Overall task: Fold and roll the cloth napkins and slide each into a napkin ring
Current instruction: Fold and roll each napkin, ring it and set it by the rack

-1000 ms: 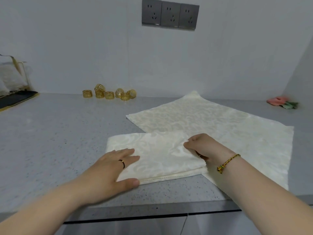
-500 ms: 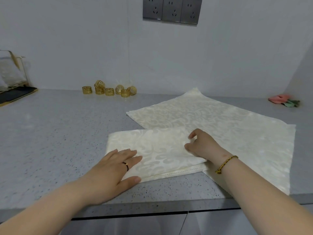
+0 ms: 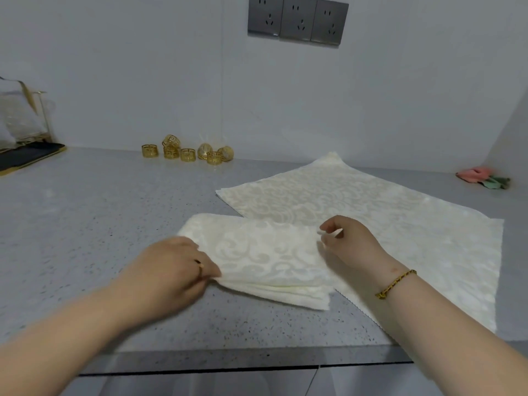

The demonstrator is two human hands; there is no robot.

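A folded cream damask napkin [image 3: 257, 258] lies near the counter's front edge. My left hand [image 3: 171, 267] pinches its near-left corner and lifts that edge slightly off the counter. My right hand [image 3: 348, 241] grips the napkin's right edge between thumb and fingers. A larger unfolded cream napkin [image 3: 371, 212] lies flat behind and to the right, partly under the folded one. Several gold napkin rings [image 3: 185, 152] are clustered by the back wall, far from both hands.
The grey speckled counter [image 3: 85, 224] ends at a front edge close to my arms. A black tray with a gold rack [image 3: 25, 155] stands at the far left. A pink and green object [image 3: 483, 178] lies at the far right by the side wall.
My left hand went from lying flat on the napkin to pinching its near-left corner and raising it. My right hand shifted up to grip the right edge.
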